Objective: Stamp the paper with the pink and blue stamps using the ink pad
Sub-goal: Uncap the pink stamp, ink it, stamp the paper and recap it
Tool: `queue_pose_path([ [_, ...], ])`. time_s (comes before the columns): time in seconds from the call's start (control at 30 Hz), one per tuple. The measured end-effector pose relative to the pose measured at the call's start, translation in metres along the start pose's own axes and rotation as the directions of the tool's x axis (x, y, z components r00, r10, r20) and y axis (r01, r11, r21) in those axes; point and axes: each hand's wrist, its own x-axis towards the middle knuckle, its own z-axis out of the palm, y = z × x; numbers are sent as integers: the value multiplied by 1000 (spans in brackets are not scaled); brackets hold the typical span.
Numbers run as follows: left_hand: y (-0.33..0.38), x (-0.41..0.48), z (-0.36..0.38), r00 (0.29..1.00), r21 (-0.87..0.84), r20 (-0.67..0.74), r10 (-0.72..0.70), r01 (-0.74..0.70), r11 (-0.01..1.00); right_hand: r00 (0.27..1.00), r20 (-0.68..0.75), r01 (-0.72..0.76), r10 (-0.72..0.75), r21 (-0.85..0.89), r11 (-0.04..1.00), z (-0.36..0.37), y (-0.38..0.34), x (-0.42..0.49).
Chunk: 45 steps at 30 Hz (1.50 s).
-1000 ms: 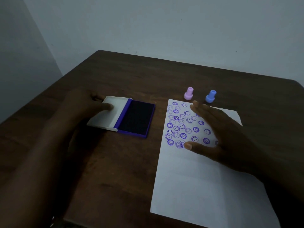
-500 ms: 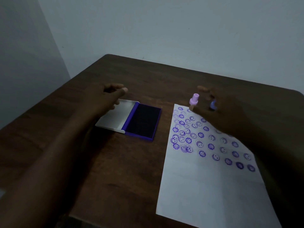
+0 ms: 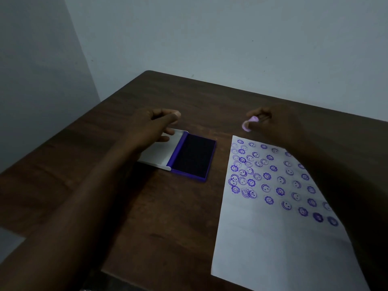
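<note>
Pink stamp (image 3: 247,123) pinched in right hand (image 3: 273,124), tilted, face toward the pad (image 3: 194,157) lying down-left; left hand (image 3: 156,124) loosely curled, empty, nearer the pad

A bare strip of table (image 3: 222,198) runs between the open ink pad (image 3: 194,157) and the paper's (image 3: 273,238) left edge to the near edge, while the left hand (image 3: 155,124) (hovering over the lid) blocks the pad's left side.

Dark wooden table (image 3: 168,217) against plain pale walls (image 3: 210,38), corner at left.
</note>
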Motion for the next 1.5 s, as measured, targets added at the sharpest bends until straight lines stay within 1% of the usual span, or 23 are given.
queue_pose_path([
  [0.03,1,0,0,1000,-18,19,-5,5,1000,999,33,-19,14,167,986,0,-9,-3],
  [0.07,1,-1,0,999,-38,44,-5,7,999,996,87,-54,24,351,935,0,-19,-6],
  [0.1,3,-1,0,997,-61,73,1,3,998,989,149,-97,23,511,854,1,-29,-8],
  [0.13,4,-2,0,994,-92,105,13,-3,996,977,211,-144,11,629,763,3,-38,-9],
  [0.17,5,-3,-1,990,-132,140,27,-9,991,965,263,-190,-5,710,678,6,-46,-10],
  [0.23,8,-6,-1,974,-204,217,65,-20,979,949,312,-242,-35,798,553,14,-60,-10],
  [0.27,8,-6,-1,965,-230,249,83,-24,973,946,320,-251,-47,817,519,18,-66,-11],
  [0.37,6,-6,0,946,-287,293,138,-50,957,941,331,-266,-65,847,460,27,-75,-14],
  [0.47,3,-6,2,941,-325,284,181,-83,942,940,334,-275,-72,863,424,31,-77,-16],
  [0.57,2,-5,4,942,-347,264,208,-108,932,939,335,-269,-81,860,435,33,-76,-17],
  [0.63,2,-4,5,946,-347,251,206,-111,931,943,323,-248,-84,848,468,34,-75,-18],
  [0.7,3,-4,6,950,-358,246,191,-94,929,950,295,-207,-97,835,510,35,-75,-19],
  [0.8,5,-4,5,952,-370,253,169,-66,927,959,254,-154,-122,835,528,35,-75,-19],
  [0.9,5,-3,1,961,-405,239,140,-33,914,978,184,-98,-96,814,572,33,-70,-18],
  [0.97,6,-1,-1,970,-445,218,108,0,896,981,172,-84,-88,793,603,30,-66,-17],
  [1.0,6,0,-2,973,-461,214,91,19,887,981,171,-71,-94,762,644,27,-64,-17],
  [1.07,7,2,-4,974,-499,220,57,62,864,979,166,-18,-116,642,766,22,-61,-17],
  [1.1,7,3,-5,974,-520,223,42,83,850,977,175,0,-125,584,812,21,-59,-17],
  [1.2,6,3,-6,976,-553,217,18,108,826,966,235,-12,-106,449,893,24,-62,-19],
  [1.27,6,2,-7,977,-567,211,20,105,817,962,244,45,-121,294,955,31,-66,-21],
  [1.33,6,2,-8,979,-584,201,19,104,805,955,248,125,-163,161,979,37,-72,-24],
  [1.5,8,2,-8,981,-621,194,6,119,775,948,247,186,-201,83,979,46,-75,-31],
])
